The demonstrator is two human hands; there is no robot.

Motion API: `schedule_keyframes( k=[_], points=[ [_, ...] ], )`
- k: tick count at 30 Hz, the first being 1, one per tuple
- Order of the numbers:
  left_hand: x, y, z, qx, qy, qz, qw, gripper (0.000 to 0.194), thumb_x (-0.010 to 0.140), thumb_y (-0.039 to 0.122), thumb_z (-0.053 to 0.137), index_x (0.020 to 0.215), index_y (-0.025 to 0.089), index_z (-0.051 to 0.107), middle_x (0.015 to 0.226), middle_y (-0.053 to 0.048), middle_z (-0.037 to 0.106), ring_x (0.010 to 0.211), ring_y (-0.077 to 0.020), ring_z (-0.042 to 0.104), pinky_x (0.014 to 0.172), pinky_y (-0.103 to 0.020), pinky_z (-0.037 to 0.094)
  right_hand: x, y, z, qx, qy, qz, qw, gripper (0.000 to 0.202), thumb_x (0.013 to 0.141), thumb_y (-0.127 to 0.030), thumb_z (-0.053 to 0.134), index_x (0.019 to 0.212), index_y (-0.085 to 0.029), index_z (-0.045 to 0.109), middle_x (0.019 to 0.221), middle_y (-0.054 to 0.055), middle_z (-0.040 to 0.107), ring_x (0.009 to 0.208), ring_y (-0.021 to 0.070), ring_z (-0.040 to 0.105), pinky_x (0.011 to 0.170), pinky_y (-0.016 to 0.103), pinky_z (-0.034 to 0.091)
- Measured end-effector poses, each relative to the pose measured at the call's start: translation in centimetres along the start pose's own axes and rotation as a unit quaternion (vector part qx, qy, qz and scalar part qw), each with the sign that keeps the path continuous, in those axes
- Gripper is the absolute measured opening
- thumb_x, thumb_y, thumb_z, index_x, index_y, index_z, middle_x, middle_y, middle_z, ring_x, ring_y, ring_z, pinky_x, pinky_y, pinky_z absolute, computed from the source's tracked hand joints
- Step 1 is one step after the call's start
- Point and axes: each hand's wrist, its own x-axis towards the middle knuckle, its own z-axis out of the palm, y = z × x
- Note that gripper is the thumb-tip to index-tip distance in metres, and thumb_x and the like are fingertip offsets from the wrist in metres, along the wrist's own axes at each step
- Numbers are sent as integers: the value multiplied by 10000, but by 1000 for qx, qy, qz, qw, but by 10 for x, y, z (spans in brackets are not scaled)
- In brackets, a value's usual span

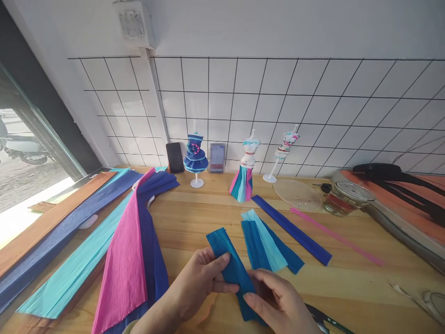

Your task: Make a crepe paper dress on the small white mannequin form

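Observation:
My left hand (205, 280) pinches the upper part of a teal crepe paper strip (233, 266), its thumb lying on top. Lower down, my right hand (278, 297) grips the same strip near its bottom end, thumb in front. Just beyond my hands, several cut teal and light aqua paper pieces (273, 260) lie fanned on the wooden table. Past them a small white dress form (249, 160) stands with a skirt of pink, teal and aqua paper panels. Partly hidden behind my right hand lie black-handled scissors (328, 320).
Long crepe paper sheets, including a pink one (125, 260), cover the left side. A blue strip (292, 229) and thin pink strip (335, 235) lie right. Behind stand a blue-dressed form (196, 155), another form (287, 146) and two phones. A glass jar (347, 197) sits far right.

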Motion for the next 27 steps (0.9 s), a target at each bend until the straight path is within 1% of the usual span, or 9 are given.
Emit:
schedule_keyframes(
  k=[2, 4, 6, 8, 11, 13, 15, 21, 27],
  points=[
    [0, 1, 3, 0, 8, -13, 1000, 317, 720, 386, 693, 848, 97, 710, 680, -86, 704, 633, -168, 657, 678, -314, 559, 1, -1, 0, -40, -20, 8, 999, 402, 778, -542, 548, 590, -189, 586, 549, -7, 494, 537, 131, 460, 489, 213, 383],
    [1, 3, 3, -5, 29, -22, 999, 343, 671, 408, 728, 828, 104, 710, 644, -76, 687, 639, -191, 663, 659, -319, 559, 1, -1, 0, -52, -21, 20, 998, 479, 800, -550, 508, 492, -185, 463, 489, -46, 319, 484, 102, 325, 443, 218, 281],
    [4, 4, 2, -8, 48, -27, 998, 354, 644, 418, 744, 811, 108, 709, 603, -62, 667, 635, -201, 664, 654, -329, 561, 2, 0, 0, -42, -27, 33, 998, 489, 808, -551, 495, 492, -184, 428, 504, -55, 265, 487, 95, 277, 441, 224, 240],
    [5, 3, 0, -8, 55, -27, 998, 364, 650, 425, 738, 829, 110, 708, 598, -58, 661, 633, -198, 663, 659, -336, 564, 2, 1, -1, -34, -26, 40, 998, 467, 811, -547, 497, 521, -182, 466, 509, -53, 295, 490, 98, 299, 443, 221, 253],
    [5, -1, 0, 12, 58, -23, 998, 368, 675, 429, 716, 859, 111, 709, 634, -67, 675, 629, -180, 656, 664, -326, 567, 2, 0, -2, -8, -9, 28, 1000, 360, 800, -523, 536, 698, -184, 604, 618, -7, 508, 601, 143, 475, 534, 213, 387],
    [4, -4, 2, 45, 33, -27, 998, 355, 710, 424, 687, 880, 114, 713, 699, -81, 693, 655, -171, 657, 646, -292, 565, 1, -3, -2, 23, 2, 17, 1000, 326, 785, -501, 571, 885, -199, 643, 824, 40, 607, 780, 189, 551, 672, 228, 448],
    [3, -8, 6, 86, -16, -35, 996, 355, 743, 424, 652, 922, 123, 714, 780, -92, 704, 687, -164, 657, 603, -241, 554, 1, -6, -2, 49, -2, 18, 999, 349, 775, -491, 589, 975, -209, 636, 908, 50, 606, 854, 202, 552, 739, 241, 454],
    [-4, -9, 17, 145, -122, -60, 980, 406, 718, 440, 673, 1017, 166, 699, 762, -51, 685, 652, -121, 620, 610, -213, 521, 2, -9, -4, 82, 4, 9, 997, 350, 770, -481, 604, 608, -177, 544, 570, -53, 363, 560, 101, 362, 516, 192, 342],
    [-5, -6, 20, 172, -105, -82, 976, 378, 607, 408, 753, 880, 146, 731, 666, -31, 643, 561, -110, 569, 602, -243, 498, 3, -11, -7, 113, 11, 9, 994, 372, 791, -478, 580, 588, -184, 473, 551, -65, 328, 545, 94, 323, 513, 201, 302]
  ],
)
